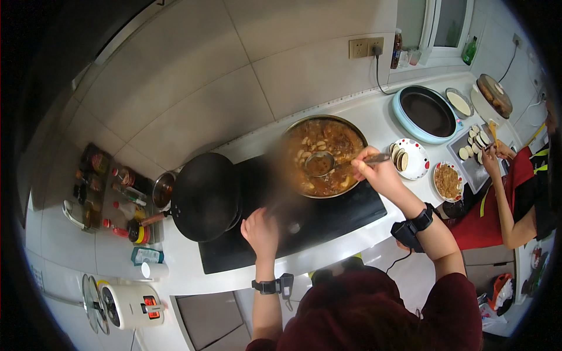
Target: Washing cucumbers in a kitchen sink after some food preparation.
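My right hand (373, 169) grips the handle of a metal ladle (319, 164), whose bowl rests at the surface of a brown stew in a wide metal pan (365, 142). Pale, bean-like pieces float around the ladle. My left hand (261, 232) is raised over the black cooktop (342, 223), left of and below the pan. A dark, blurred patch lies beside its fingers, so what it holds, if anything, cannot be told. To its left stands a black wok (204, 197) with a wooden handle.
A co-worker's hands (491, 160) handle pale slices over a metal tray (465, 169) at the right. Between lie a plate of slices (417, 162), a plate of brown food (448, 182) and a blue electric pan (426, 112). Bottles (129, 180) and a white cooker (129, 307) stand left.
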Motion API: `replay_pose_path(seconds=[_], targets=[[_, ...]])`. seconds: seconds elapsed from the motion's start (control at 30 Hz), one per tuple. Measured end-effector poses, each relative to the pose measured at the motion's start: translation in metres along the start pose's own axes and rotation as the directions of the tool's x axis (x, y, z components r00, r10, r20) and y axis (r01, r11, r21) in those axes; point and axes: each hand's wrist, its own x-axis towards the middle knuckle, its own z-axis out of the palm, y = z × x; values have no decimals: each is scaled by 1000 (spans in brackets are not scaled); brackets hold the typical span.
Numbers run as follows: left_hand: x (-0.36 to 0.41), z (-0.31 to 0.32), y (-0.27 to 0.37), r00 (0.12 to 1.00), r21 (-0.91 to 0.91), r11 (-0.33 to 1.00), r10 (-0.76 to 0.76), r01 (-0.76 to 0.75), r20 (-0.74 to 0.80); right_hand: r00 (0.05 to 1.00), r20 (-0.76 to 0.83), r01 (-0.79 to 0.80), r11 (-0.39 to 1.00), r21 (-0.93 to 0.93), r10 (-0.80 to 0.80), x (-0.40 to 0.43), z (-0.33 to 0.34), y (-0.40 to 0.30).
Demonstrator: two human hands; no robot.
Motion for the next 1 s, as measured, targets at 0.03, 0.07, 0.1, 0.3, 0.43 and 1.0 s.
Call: replay_pose_path(seconds=[0.03, 0.07, 0.1, 0.3, 0.43, 1.0], targets=[[-1, 0, -1, 1000, -3, 1000, 3, -3, -6, 999, -8, 49, 998, -39, -49, -4, -1, 3], [-1, -1, -1, 1000, -8, 1000, 4, -4, -2, 999, -3, 35, 999, -28, -35, -9, -2, 3], [-2, -2, -1, 1000, -12, 1000, 4, -4, 4, 998, -4, 66, 991, -118, -67, -14, -5, 4], [0, -4, 2, 1000, -18, 1000, 5, -5, 6, 994, -52, 94, 989, -115, -100, -32, -20, -2], [-1, -3, 1, 1000, -19, 1000, 6, -6, 1, 996, -69, 46, 996, -73, -52, -39, -27, -15], [-3, -3, -3, 1000, -25, 1000, 7, -7, 29, 991, -100, 86, 996, -15, -87, 18, 1, -15]])
